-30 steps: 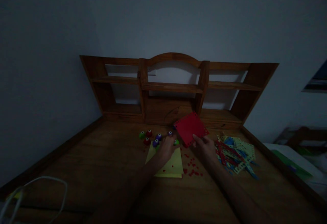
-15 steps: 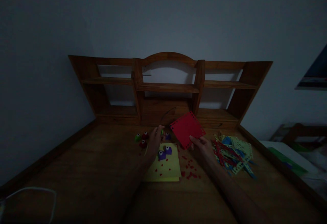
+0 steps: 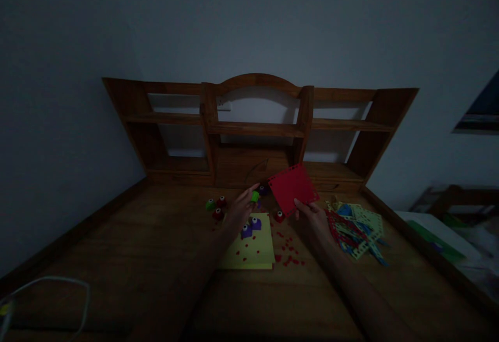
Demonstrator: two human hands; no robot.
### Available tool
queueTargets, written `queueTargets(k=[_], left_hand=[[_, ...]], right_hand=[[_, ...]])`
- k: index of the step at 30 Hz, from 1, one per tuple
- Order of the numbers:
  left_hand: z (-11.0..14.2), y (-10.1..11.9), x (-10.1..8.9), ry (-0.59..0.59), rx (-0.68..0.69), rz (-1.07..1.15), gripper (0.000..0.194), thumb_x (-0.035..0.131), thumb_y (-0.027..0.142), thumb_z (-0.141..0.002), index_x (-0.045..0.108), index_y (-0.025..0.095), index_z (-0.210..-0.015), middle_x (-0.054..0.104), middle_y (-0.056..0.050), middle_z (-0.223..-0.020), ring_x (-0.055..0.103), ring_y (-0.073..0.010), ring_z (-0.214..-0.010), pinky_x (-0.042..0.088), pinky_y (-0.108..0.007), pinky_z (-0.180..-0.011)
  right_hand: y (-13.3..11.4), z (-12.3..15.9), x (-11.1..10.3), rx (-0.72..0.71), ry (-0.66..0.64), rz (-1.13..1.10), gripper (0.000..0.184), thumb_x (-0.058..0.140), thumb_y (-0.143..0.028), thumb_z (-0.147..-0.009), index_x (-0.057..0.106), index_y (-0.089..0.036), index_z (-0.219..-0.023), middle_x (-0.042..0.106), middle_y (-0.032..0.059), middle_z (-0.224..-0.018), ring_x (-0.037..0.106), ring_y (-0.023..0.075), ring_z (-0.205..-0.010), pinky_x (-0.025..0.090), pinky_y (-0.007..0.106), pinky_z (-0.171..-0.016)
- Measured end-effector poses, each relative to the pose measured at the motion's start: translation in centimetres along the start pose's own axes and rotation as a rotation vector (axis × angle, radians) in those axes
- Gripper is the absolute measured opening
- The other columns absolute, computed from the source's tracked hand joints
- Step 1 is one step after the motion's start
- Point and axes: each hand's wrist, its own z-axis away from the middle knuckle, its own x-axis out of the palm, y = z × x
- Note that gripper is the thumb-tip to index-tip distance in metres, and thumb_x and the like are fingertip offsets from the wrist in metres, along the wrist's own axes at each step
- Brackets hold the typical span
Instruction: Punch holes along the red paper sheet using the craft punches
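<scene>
My right hand [image 3: 314, 217] pinches a red square sheet [image 3: 293, 190] with holes punched along its edges, and holds it tilted above the table. My left hand [image 3: 240, 209] has a small green block [image 3: 254, 196] at its fingers; it looks like the other eye-topped pieces. Beneath the left hand lies a yellow sheet stack [image 3: 257, 256], carrying two purple eye-topped pieces [image 3: 247, 231] and red bits. Another purple piece [image 3: 262, 190] stands between the hands, and a red eye-topped piece [image 3: 279, 216] sits below the red sheet.
Left of my left hand stand a green eye-topped piece [image 3: 210, 205] and two red ones [image 3: 217, 214]. Red scraps [image 3: 288, 260] lie right of the stack. A pile of punched strips and sheets [image 3: 356, 230] is farther right. A wooden shelf [image 3: 255, 130] borders the table's back.
My left hand has turned and shifted slightly right, bringing the green block into plain view. The red sheet has moved a little right and up, exposing the red eye-topped piece below it.
</scene>
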Motion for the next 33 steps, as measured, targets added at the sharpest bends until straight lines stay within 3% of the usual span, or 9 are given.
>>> queueTargets(k=[3,9,15,21,28,33], left_hand=[[-0.2,-0.3,0.3,0.014,-0.061,0.096,0.054,0.068,0.039,-0.079,0.058,0.017,-0.128,0.065,-0.01,-0.11,0.061,-0.015,-0.089,0.045,-0.024,-0.079],[0.1,-0.1,0.4,-0.113,-0.03,-0.142,0.043,0.074,0.039,-0.074,0.068,0.016,-0.11,0.069,-0.007,-0.101,0.063,-0.0199,-0.093,0.047,-0.029,-0.082],[0.4,0.3,0.7,-0.121,-0.057,-0.194,0.051,0.082,0.032,-0.062,0.067,0.015,-0.107,0.07,-0.008,-0.101,0.065,-0.0198,-0.089,0.049,-0.03,-0.08],[0.3,-0.1,0.5,-0.101,-0.052,-0.217,0.048,0.082,0.029,-0.061,0.066,0.017,-0.105,0.071,-0.007,-0.098,0.066,-0.0198,-0.09,0.049,-0.03,-0.081],[0.2,0.0,0.7,-0.094,-0.037,-0.154,0.051,0.085,0.027,-0.055,0.066,0.015,-0.101,0.07,-0.005,-0.09,0.065,-0.0171,-0.081,0.05,-0.028,-0.076],[0.7,1.2,1.0,-0.099,-0.063,-0.187,0.051,0.083,0.032,-0.059,0.068,0.014,-0.104,0.071,-0.006,-0.089,0.064,-0.0182,-0.081,0.05,-0.028,-0.073]], right_hand=[[0.2,-0.2,-0.2,-0.014,0.018,0.013,0.035,0.078,-0.044,-0.07,0.058,-0.018,-0.056,0.06,0.0003,-0.055,0.053,0.0129,-0.05,0.037,0.025,-0.051],[-0.3,0.0,-0.2,-0.078,0.047,0.151,0.035,0.075,-0.044,-0.073,0.059,-0.017,-0.057,0.06,0.0007,-0.055,0.053,0.013,-0.051,0.038,0.025,-0.053],[-0.8,0.4,-0.1,-0.23,0.109,0.36,0.032,0.073,-0.044,-0.075,0.065,-0.016,-0.061,0.067,0.0039,-0.064,0.059,0.0159,-0.061,0.042,0.026,-0.061],[-1.2,0.5,0.1,-0.298,0.076,0.504,0.032,0.069,-0.044,-0.078,0.068,-0.016,-0.063,0.069,0.0052,-0.064,0.061,0.0184,-0.063,0.044,0.028,-0.062],[-0.7,0.3,-0.1,-0.291,0.083,0.498,0.031,0.07,-0.044,-0.078,0.068,-0.016,-0.064,0.068,0.0048,-0.065,0.06,0.0183,-0.063,0.043,0.028,-0.061],[-1.3,0.6,0.2,-0.296,0.105,0.447,0.032,0.071,-0.043,-0.077,0.065,-0.017,-0.06,0.066,0.0035,-0.063,0.058,0.0167,-0.062,0.042,0.027,-0.061]])
